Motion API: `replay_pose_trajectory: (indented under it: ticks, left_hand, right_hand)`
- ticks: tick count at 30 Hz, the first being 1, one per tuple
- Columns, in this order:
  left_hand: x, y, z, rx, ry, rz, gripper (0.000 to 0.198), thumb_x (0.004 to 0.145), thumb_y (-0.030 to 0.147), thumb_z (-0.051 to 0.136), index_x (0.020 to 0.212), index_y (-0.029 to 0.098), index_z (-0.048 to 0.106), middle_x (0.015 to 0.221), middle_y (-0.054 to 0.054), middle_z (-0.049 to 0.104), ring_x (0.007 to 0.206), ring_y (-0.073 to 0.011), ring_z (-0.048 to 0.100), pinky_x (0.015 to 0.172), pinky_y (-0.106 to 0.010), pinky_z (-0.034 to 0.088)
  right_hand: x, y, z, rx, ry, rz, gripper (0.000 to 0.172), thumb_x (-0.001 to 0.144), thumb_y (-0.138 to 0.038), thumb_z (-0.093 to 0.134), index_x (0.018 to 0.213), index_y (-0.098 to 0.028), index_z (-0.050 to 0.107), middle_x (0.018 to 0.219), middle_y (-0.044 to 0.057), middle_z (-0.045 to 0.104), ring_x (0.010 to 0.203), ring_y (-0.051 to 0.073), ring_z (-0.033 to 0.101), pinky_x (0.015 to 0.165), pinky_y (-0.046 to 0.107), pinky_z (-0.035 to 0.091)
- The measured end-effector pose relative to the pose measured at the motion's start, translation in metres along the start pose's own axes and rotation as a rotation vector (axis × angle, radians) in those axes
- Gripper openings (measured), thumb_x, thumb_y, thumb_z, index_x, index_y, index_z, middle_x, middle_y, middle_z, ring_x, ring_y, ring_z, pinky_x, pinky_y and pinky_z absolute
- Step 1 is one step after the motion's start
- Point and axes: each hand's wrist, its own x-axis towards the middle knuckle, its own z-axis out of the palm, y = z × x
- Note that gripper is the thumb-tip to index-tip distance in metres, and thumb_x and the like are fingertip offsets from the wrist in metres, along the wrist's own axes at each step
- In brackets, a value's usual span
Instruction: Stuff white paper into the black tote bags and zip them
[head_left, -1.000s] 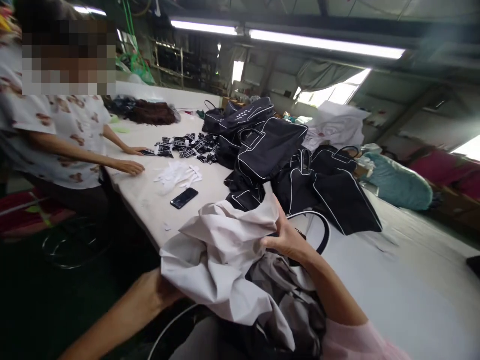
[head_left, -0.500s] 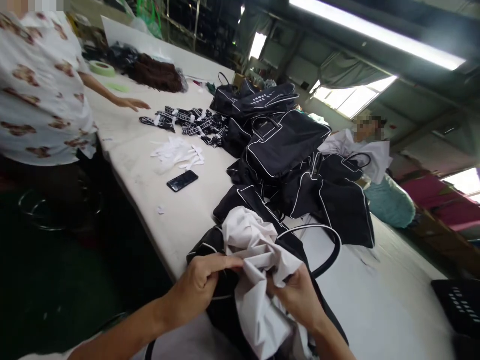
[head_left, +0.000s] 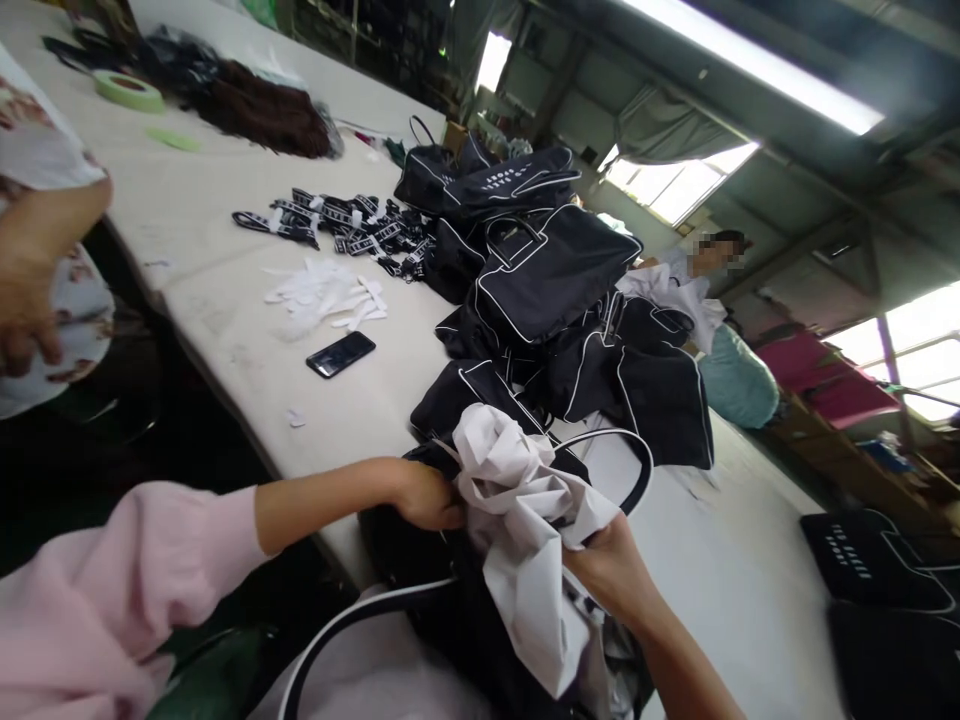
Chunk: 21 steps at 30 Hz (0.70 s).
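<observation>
The left hand (head_left: 426, 497) is closed at the mouth of a black tote bag (head_left: 442, 610), its fingers curled out of sight against the rim. The right hand (head_left: 609, 572) grips a crumpled pale cloth (head_left: 517, 520) from below, with the fingers hidden behind the folds. The cloth bulges out of the bag between the hands, and a white-edged bag handle (head_left: 600, 445) arcs behind it. The bag lies on the near end of the white worktop (head_left: 214, 320), its lower part cut off by the frame's bottom edge.

Just beyond it rises a heap of black bags with white piping (head_left: 551, 285). To the left lie a tangle of black-and-white printed straps (head_left: 337, 225), white fabric scraps (head_left: 322, 300) and a smartphone (head_left: 340, 354). Farther along are a roll of green tape (head_left: 129, 92) and a dark brown bundle (head_left: 255, 115).

At the left edge, a co-worker's hand (head_left: 24, 320) hangs beside the worktop, partly cut off. Another person (head_left: 712, 255) sits behind the heap, mostly hidden, near a teal sack (head_left: 739, 378). The lettering on a black bag (head_left: 862, 550) at lower right is too blurred to read fully.
</observation>
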Motion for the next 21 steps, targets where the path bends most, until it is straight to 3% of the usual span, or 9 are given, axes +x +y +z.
replay_pose_trajectory:
  ticks: [3, 6, 9, 13, 17, 21]
  left_hand:
    - [0.014, -0.012, -0.011, -0.022, -0.198, -0.061, 0.008, 0.068, 0.02, 0.065, 0.067, 0.016, 0.072, 0.064, -0.004, 0.069, 0.063, -0.0212, 0.062, 0.066, -0.029, 0.05]
    - [0.006, -0.008, -0.023, -0.028, -0.234, -0.084, 0.006, 0.067, 0.017, 0.066, 0.068, 0.017, 0.072, 0.069, -0.005, 0.071, 0.069, -0.0232, 0.063, 0.074, -0.032, 0.051]
    - [-0.023, 0.008, -0.02, -0.081, -0.034, -0.002, 0.025, 0.077, 0.016, 0.056, 0.093, 0.022, 0.074, 0.1, -0.004, 0.073, 0.098, -0.0237, 0.063, 0.093, -0.034, 0.047]
    - [-0.054, 0.015, 0.003, -0.251, 0.382, 0.01, 0.029, 0.071, 0.006, 0.048, 0.085, 0.019, 0.07, 0.102, -0.005, 0.068, 0.097, -0.0213, 0.061, 0.09, -0.031, 0.048]
    - [-0.068, 0.003, 0.02, -0.275, 0.497, -0.038, 0.021, 0.078, 0.008, 0.046, 0.075, 0.016, 0.065, 0.092, -0.006, 0.064, 0.09, -0.0193, 0.058, 0.084, -0.029, 0.047]
    - [-0.078, -0.009, 0.027, -0.308, 0.53, 0.011, 0.021, 0.093, 0.019, 0.047, 0.08, 0.018, 0.063, 0.087, -0.003, 0.062, 0.089, -0.0171, 0.055, 0.086, -0.029, 0.044]
  right_hand:
    - [0.001, 0.0, 0.003, -0.017, -0.035, -0.008, 0.026, 0.07, -0.012, 0.069, 0.095, -0.017, 0.069, 0.082, 0.001, 0.067, 0.077, 0.017, 0.06, 0.072, 0.027, 0.053]
    - [0.002, 0.001, 0.002, -0.081, -0.013, 0.02, 0.009, 0.07, -0.013, 0.065, 0.078, -0.016, 0.062, 0.073, -0.001, 0.062, 0.069, 0.014, 0.055, 0.063, 0.023, 0.046]
    - [0.004, -0.006, 0.005, -0.28, -0.056, 0.015, 0.012, 0.068, -0.009, 0.057, 0.062, -0.016, 0.051, 0.059, -0.004, 0.051, 0.057, 0.009, 0.044, 0.052, 0.021, 0.034]
    - [0.026, -0.027, 0.026, -0.623, -0.304, -0.072, 0.014, 0.062, -0.003, 0.052, 0.058, -0.016, 0.053, 0.056, -0.003, 0.053, 0.053, 0.009, 0.043, 0.053, 0.022, 0.031]
    - [0.073, -0.021, 0.054, -1.01, -0.451, -0.033, 0.014, 0.064, -0.008, 0.06, 0.073, -0.012, 0.07, 0.076, 0.01, 0.071, 0.07, 0.02, 0.061, 0.06, 0.026, 0.039]
    - [0.106, 0.017, 0.079, -1.012, -0.601, 0.004, 0.014, 0.077, -0.018, 0.062, 0.079, -0.008, 0.072, 0.084, 0.014, 0.073, 0.075, 0.02, 0.066, 0.065, 0.024, 0.045]
